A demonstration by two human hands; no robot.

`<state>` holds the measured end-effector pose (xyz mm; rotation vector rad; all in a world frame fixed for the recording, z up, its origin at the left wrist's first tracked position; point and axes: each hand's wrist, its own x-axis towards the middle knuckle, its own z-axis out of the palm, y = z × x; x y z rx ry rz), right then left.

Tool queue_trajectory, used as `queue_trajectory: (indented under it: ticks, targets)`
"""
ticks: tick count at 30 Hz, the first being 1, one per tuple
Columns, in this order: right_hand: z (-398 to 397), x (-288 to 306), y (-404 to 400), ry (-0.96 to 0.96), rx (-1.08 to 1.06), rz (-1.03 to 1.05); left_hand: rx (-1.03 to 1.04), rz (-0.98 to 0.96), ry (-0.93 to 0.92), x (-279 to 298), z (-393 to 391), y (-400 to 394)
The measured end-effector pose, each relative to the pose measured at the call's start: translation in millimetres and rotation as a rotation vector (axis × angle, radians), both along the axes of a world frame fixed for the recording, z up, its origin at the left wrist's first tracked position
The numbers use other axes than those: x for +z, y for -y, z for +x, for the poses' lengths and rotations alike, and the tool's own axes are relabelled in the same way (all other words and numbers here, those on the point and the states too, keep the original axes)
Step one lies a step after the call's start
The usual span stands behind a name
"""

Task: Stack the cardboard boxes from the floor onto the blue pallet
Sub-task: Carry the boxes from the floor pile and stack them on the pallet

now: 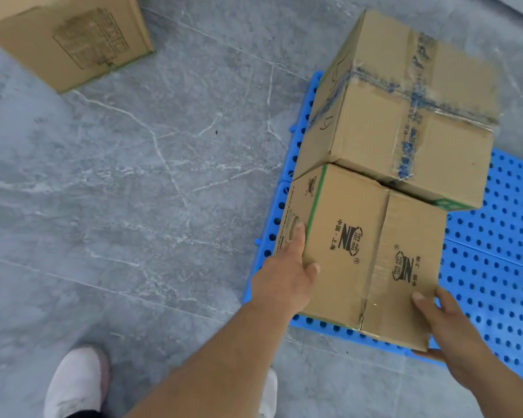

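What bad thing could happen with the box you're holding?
The right hand has fingers under the near box's bottom corner, so they could get pinched against the pallet as it goes down. That box also hangs over the pallet's front edge, so it might tip toward the shoe. It touches the taped box too, so shoving with the left hand could push that one askew.

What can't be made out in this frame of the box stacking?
- Head view: the floor box is cut off by the top and left edges; its print is blurred.
- The blue pallet runs off the right edge, and the boxes cover part of it.
- The right hand has fingers hidden behind the near box.
- The taped box has tape lettering too smeared to read.
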<state>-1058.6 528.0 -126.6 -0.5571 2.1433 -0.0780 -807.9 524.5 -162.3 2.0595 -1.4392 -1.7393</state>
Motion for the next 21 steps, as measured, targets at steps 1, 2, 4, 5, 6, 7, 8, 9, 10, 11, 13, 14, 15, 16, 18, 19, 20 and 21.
queue_trajectory:
  ticks: [1, 2, 4, 5, 6, 7, 8, 9, 10, 11, 13, 14, 15, 16, 18, 19, 20, 21]
  targets:
    - [0.7, 0.2, -0.2, 0.003, 0.002, -0.001, -0.003, 0.001, 0.004, 0.3, -0.5, -0.6]
    - [2.0, 0.9, -0.2, 0.005, 0.001, -0.003, -0.006, 0.003, 0.006, 0.7, -0.4, -0.8]
    - [4.7, 2.4, 0.0, 0.006, 0.001, -0.008, -0.011, 0.006, 0.003, 1.5, 0.1, -0.1]
    - [5.8, 3.5, -0.1, 0.006, 0.004, -0.009, -0.009, 0.005, 0.0, 1.8, 0.4, 0.2]
    - [7.0, 4.2, 0.1, 0.008, 0.007, -0.007, -0.004, 0.007, -0.003, 1.9, 0.7, 0.5]
    - [8.5, 4.5, -0.1, 0.011, 0.008, -0.006, 0.0, 0.012, -0.005, 2.1, 1.4, 0.8]
    - [9.8, 4.8, -0.4, 0.012, 0.009, -0.008, -0.001, 0.019, -0.004, 2.1, 2.1, 1.2]
    - [10.8, 5.0, -1.1, 0.007, 0.012, -0.012, -0.006, 0.023, 0.0, 1.8, 2.8, 1.5]
    - [11.4, 5.3, -1.9, -0.002, 0.019, -0.015, -0.014, 0.024, 0.005, 1.3, 3.1, 1.6]
    - [11.5, 5.8, -2.8, -0.009, 0.025, -0.017, -0.021, 0.021, 0.009, 1.0, 3.3, 1.8]
    - [12.4, 5.7, -3.6, -0.007, 0.031, -0.018, -0.031, 0.014, 0.009, 0.6, 4.2, 3.3]
    - [12.9, 6.0, -3.6, -0.006, 0.034, -0.017, -0.036, 0.017, 0.007, 0.7, 4.6, 3.6]
    - [13.4, 6.2, -3.4, -0.007, 0.039, -0.018, -0.041, 0.022, 0.005, 0.5, 5.1, 3.8]
    - [14.1, 6.3, -3.1, -0.01, 0.044, -0.019, -0.045, 0.027, 0.005, 0.0, 5.7, 3.8]
    - [15.7, 6.7, -3.1, -0.016, 0.052, -0.017, -0.049, 0.034, 0.002, -0.8, 7.1, 3.8]
    - [16.4, 6.0, -3.5, -0.018, 0.054, -0.015, -0.051, 0.036, 0.0, -1.1, 8.0, 4.0]
    - [16.8, 5.4, -3.9, -0.02, 0.055, -0.011, -0.052, 0.037, -0.002, -0.7, 8.6, 4.5]
    - [17.2, 5.1, -4.2, -0.022, 0.055, -0.007, -0.054, 0.038, -0.003, 0.3, 9.0, 5.0]
